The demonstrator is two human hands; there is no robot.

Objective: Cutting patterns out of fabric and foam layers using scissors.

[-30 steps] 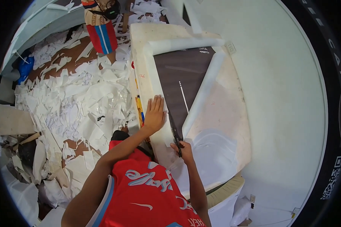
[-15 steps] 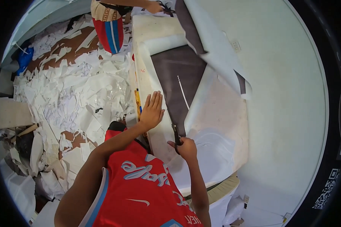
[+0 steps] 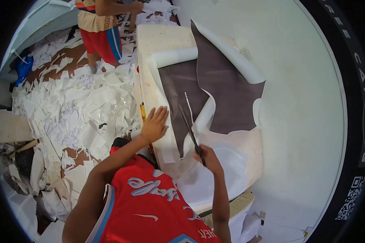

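My left hand [image 3: 155, 124] lies flat with fingers stretched on the white margin at the left edge of a dark brown sheet [image 3: 172, 87] with a white backing. My right hand [image 3: 210, 158] is closed round the handles of long scissors [image 3: 191, 133]. Their blades point away from me, over the lower part of the sheet, by a short white line. The sheet's right edge curls up, showing its pale underside [image 3: 208, 111]. A second dark brown piece [image 3: 233, 97] lies to the right, its far edge rolled back.
Both pieces rest on a pale worktable [image 3: 166, 34] against a white wall [image 3: 302, 101]. White scraps [image 3: 75, 109] cover much of the floor at left. Another person [image 3: 103, 36] stands beyond the table's far left corner. A yellow object [image 3: 142, 111] sits along the table's left edge.
The scissors have come away from the sheet's left cut edge and now hang over it, pointing up-left. The second brown piece has dropped onto the table. The other person has moved left.
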